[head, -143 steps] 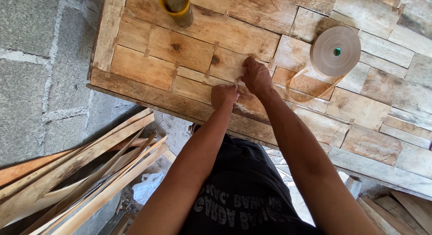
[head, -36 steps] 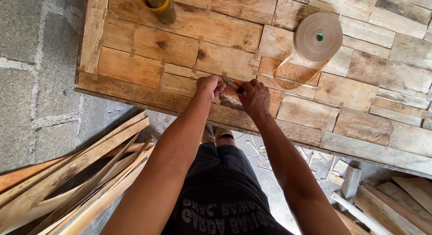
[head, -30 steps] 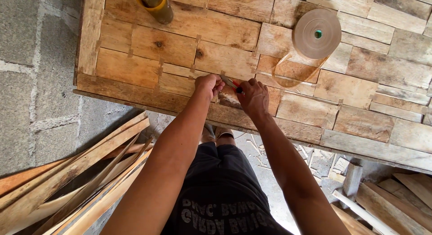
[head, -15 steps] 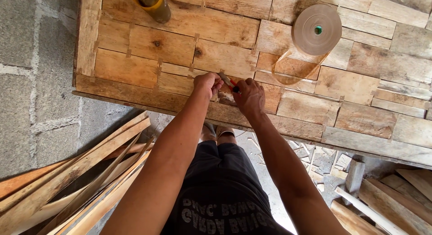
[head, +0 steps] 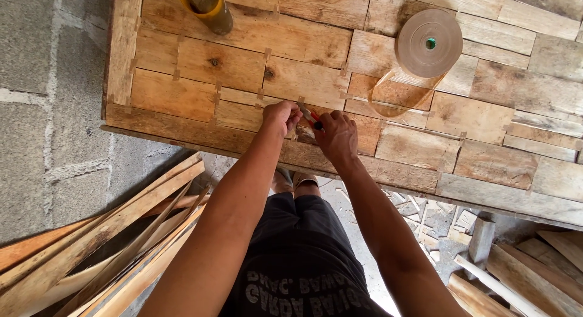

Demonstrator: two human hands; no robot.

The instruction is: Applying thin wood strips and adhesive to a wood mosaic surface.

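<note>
A large panel of patched wood veneer pieces point(head: 200, 62) lies in front of me, its seams held by short strips of brown tape. My left hand point(head: 280, 115) rests curled on the veneer near the front edge, fingers pinching at a seam. My right hand point(head: 335, 135) is closed around a small red-handled cutter point(head: 311, 118), whose tip sits between the two hands. A roll of brown paper tape point(head: 429, 42) lies further right, with a loose loop of tape point(head: 398, 101) trailing toward my hands.
A yellow-rimmed cylindrical container point(head: 206, 7) stands at the panel's far edge. Long thin wood strips point(head: 103, 244) are piled on the concrete floor at lower left. Wood offcuts and scraps point(head: 486, 256) lie on the floor at lower right.
Both hands have stayed at the same seam near the front edge. The right hand drew closer to the left, and the cutter now shows between them.
</note>
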